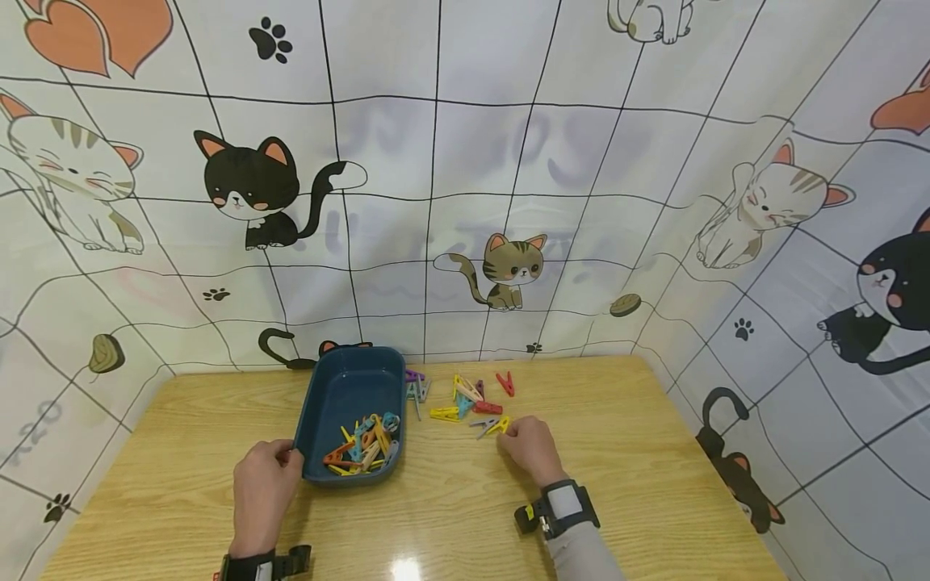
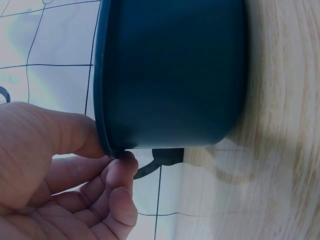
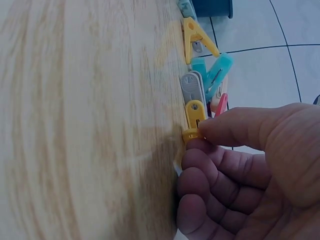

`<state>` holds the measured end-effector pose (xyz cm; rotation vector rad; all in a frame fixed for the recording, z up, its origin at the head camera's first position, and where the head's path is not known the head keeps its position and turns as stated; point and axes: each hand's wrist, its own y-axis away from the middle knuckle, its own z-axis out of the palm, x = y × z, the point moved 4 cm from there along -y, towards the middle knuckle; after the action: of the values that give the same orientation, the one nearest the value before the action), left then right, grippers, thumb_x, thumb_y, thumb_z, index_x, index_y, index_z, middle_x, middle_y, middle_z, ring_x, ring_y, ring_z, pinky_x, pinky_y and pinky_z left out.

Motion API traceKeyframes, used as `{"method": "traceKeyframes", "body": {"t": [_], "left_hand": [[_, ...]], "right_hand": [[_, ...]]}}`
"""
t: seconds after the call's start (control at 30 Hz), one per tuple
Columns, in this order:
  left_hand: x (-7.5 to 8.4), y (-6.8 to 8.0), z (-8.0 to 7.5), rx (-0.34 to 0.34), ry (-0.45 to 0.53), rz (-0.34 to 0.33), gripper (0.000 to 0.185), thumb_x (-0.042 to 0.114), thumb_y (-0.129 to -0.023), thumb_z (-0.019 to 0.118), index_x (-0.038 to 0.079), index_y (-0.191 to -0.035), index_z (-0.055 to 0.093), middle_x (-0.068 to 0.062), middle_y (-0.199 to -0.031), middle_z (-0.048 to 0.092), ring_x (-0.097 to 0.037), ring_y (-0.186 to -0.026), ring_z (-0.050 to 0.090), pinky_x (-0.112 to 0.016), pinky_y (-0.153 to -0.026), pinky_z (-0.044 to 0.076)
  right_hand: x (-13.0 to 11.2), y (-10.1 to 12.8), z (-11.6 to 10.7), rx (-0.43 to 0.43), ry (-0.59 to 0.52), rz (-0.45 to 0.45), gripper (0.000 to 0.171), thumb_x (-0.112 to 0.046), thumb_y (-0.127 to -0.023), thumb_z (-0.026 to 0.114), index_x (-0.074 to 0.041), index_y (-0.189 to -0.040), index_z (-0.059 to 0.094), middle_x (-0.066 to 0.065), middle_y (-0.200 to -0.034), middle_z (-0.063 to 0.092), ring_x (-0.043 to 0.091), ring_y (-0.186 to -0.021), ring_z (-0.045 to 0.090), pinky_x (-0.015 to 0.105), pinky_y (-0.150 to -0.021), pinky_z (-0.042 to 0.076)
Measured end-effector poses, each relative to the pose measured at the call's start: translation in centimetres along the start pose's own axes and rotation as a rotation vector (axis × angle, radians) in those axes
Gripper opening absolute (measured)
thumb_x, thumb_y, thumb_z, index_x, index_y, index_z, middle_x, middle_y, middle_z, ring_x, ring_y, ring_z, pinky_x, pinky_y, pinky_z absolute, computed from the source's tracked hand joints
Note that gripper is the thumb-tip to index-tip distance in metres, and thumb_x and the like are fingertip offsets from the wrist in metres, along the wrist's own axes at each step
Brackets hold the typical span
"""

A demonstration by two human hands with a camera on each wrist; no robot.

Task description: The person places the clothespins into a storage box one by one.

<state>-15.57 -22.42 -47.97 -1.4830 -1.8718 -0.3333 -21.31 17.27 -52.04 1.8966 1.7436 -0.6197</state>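
Note:
A dark blue tray (image 1: 341, 387) stands on the wooden table (image 1: 625, 452) and holds several coloured clothespins (image 1: 363, 448). My left hand (image 1: 265, 484) grips the tray's near left corner; in the left wrist view the thumb and fingers (image 2: 117, 175) pinch its rim (image 2: 102, 100). To the tray's right lie several loose clothespins (image 1: 472, 399). My right hand (image 1: 529, 448) pinches a yellow clothespin (image 1: 501, 424) at the near edge of that pile; the right wrist view shows thumb and forefinger closed on the yellow clothespin (image 3: 194, 120), with a grey clothespin (image 3: 191, 87) right beside it.
A cat-print cloth (image 1: 465, 177) walls the table at the back and both sides. A red clothespin (image 1: 505, 382) lies farthest back in the pile, and purple ones (image 1: 414, 378) lie against the tray's right side. Bare wood stretches right of the pile.

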Motion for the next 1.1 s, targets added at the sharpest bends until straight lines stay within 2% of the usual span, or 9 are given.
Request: {"method": "traceKeyframes", "body": {"t": [0.33,0.5,0.77,0.97,1.1], "left_hand": [[-0.1,0.0,0.0,-0.007,-0.011,-0.005,0.023,0.001,-0.088,0.060,-0.012,-0.098,0.076,-0.016,-0.078,0.065,-0.027,-0.068,0.060,-0.038,-0.059,0.045],[0.0,-0.1,0.1,0.000,-0.011,0.002,0.022,0.001,-0.087,0.060,-0.012,-0.097,0.075,-0.016,-0.077,0.065,-0.027,-0.067,0.060,-0.036,-0.057,0.044],[0.0,0.0,0.0,0.010,-0.009,0.016,0.021,-0.001,-0.086,0.060,-0.013,-0.096,0.075,-0.016,-0.075,0.064,-0.026,-0.065,0.059,-0.035,-0.056,0.042],[-0.1,0.0,0.1,0.012,-0.006,0.019,0.021,-0.001,-0.086,0.061,-0.013,-0.095,0.075,-0.016,-0.076,0.065,-0.026,-0.065,0.059,-0.035,-0.056,0.042],[-0.1,-0.1,0.1,0.007,-0.010,0.013,0.021,0.000,-0.086,0.061,-0.012,-0.096,0.075,-0.017,-0.076,0.065,-0.026,-0.065,0.060,-0.035,-0.056,0.043]], "right_hand": [[0.4,0.0,0.2,0.016,-0.016,0.036,0.037,-0.005,-0.082,0.067,-0.015,-0.053,0.047,-0.009,-0.050,0.033,0.009,-0.048,0.031,0.024,-0.048,0.021],[-0.1,0.0,0.0,0.044,-0.018,0.014,0.035,-0.006,-0.086,0.068,-0.013,-0.055,0.052,-0.007,-0.052,0.037,0.010,-0.050,0.035,0.026,-0.049,0.025],[-2.1,-0.3,-0.5,0.051,-0.063,-0.011,0.019,-0.010,-0.091,0.069,-0.007,-0.073,0.073,-0.003,-0.062,0.053,0.012,-0.055,0.045,0.026,-0.051,0.033],[-3.9,-0.6,-0.6,0.043,-0.113,-0.050,0.013,-0.010,-0.090,0.070,-0.005,-0.080,0.076,-0.002,-0.065,0.057,0.012,-0.055,0.045,0.025,-0.051,0.032],[-5.2,-1.0,-0.5,0.039,-0.111,-0.106,0.012,-0.010,-0.090,0.070,-0.005,-0.081,0.077,-0.002,-0.066,0.061,0.010,-0.056,0.044,0.023,-0.051,0.033]]}}
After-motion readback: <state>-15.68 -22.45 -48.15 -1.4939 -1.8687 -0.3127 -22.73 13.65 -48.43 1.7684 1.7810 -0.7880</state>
